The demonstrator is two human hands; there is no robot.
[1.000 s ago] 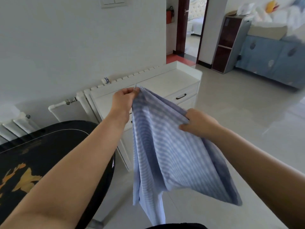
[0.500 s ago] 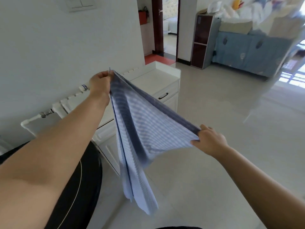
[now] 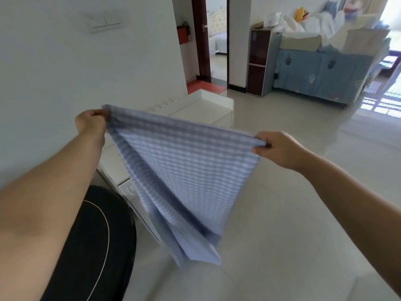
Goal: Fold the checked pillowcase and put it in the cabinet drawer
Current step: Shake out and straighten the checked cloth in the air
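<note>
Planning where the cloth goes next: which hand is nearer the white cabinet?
Left. The left hand holds the pillowcase just beside the cabinet; the right hand is out over the floor.

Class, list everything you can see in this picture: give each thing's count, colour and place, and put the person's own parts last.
checked pillowcase: one, blue and white, stretched in the air between both hands
cabinet: one, white, by the wall behind the pillowcase
round table: one, black, lower left
wall switch: one, white, upper left wall
shelf unit: one, dark brown, far wall
covered furniture: one, blue cover, far right
left hand: one, pinches the pillowcase's left corner
right hand: one, pinches its right corner
</note>
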